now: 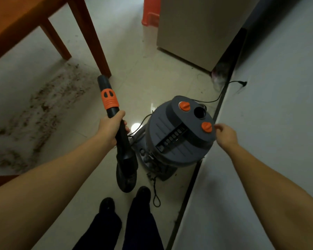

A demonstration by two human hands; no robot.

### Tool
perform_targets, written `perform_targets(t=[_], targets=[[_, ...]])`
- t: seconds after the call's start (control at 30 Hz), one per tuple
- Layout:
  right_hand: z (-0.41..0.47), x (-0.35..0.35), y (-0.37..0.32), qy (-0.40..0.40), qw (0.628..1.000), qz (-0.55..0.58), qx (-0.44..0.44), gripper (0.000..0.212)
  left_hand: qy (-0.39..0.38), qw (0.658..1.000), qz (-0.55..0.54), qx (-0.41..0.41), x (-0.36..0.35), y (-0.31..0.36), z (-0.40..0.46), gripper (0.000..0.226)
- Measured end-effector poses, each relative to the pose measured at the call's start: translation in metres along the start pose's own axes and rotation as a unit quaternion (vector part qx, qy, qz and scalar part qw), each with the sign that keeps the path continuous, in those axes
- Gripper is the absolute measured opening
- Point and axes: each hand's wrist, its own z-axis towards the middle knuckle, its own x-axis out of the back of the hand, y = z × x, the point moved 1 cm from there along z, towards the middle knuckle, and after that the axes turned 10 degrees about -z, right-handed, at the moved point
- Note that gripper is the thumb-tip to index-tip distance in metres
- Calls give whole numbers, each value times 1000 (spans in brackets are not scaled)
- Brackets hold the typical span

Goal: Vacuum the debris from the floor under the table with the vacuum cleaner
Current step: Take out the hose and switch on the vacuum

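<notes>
I count one vacuum cleaner (179, 136), grey canister on the floor (152, 78) by the wall (278, 105), with two orange knobs (184, 106) and one round port on top. One black hose (124, 147) with an orange collar; my left hand (111, 128) grips it, fingers wrapped round. My right hand (224, 135) hovers beside the near knob, fingers loosely curled, holding nothing. One debris (40, 112) patch lies under the worktop (16, 20), two legs visible. No readable writing or brand.

Grey vacuum cleaner (177, 134) upright beside brown debris (40, 109) under table (16, 20)
</notes>
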Motion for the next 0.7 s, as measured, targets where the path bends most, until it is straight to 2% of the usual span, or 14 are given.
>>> perform_targets(t=[0.17, 0.3, 0.37, 0.5, 0.6, 0.7], targets=[[38, -8, -1, -42, 988, -105, 101, 34, 13, 1000, 16, -4, -8, -20, 10, 12], [53, -22, 0, -86, 962, -190, 176, 8, 18, 1000, 12, 6, -10, -30, 16, 11], [56, -22, 3, -91, 952, -208, 205, 3, 16, 1000, 20, 2, -11, -33, 18, 11], [65, -18, 4, -101, 937, -246, 227, 7, 12, 1000, 26, -8, -11, -36, 19, 12], [78, -17, 2, -108, 917, -300, 238, 24, 14, 1000, 26, -11, -6, -38, 18, 12], [81, -14, -5, -122, 903, -347, 224, 30, 16, 999, 32, -8, -3, -41, 18, 13]])
